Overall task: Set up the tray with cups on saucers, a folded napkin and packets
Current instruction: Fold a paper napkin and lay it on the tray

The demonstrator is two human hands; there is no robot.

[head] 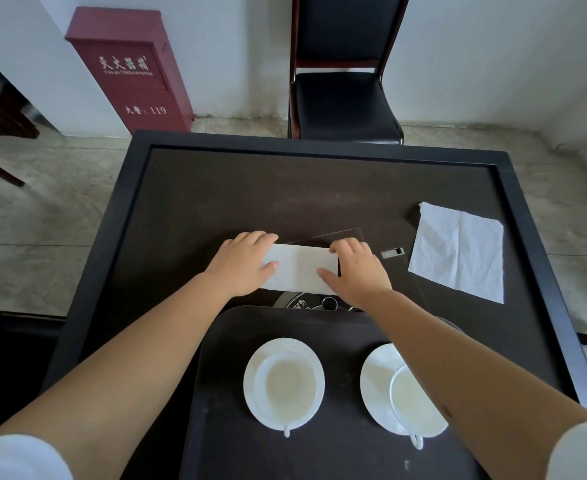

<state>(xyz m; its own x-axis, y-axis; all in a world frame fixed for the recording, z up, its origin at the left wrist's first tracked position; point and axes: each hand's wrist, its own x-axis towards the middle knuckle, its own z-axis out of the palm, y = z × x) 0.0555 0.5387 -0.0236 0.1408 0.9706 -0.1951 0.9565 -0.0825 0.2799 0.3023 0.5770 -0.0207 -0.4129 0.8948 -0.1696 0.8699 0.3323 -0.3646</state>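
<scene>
Pressing down on a folded white napkin [299, 268], both hands lie flat on the dark table [216, 202] just beyond the tray [223, 393]. The left hand [243, 263] covers the napkin's left end with fingers straight and the thumb resting on the paper; the right hand [356, 268] covers the right end, fingers relaxed and slightly bent at the far edge, thumb extended across the near edge. Neither hand grips anything. On the tray, two white cups sit on white saucers: the left cup [287, 384] centred on its saucer [250, 382], the right cup [413, 400] partly hidden by the right forearm, offset toward the near edge of its saucer [377, 368]. A second, unfolded napkin [458, 251] lies on the table to the right, well apart from the hands. A dark chair [344, 105] stands beyond the table, with a red cabinet [136, 71] against the wall.
</scene>
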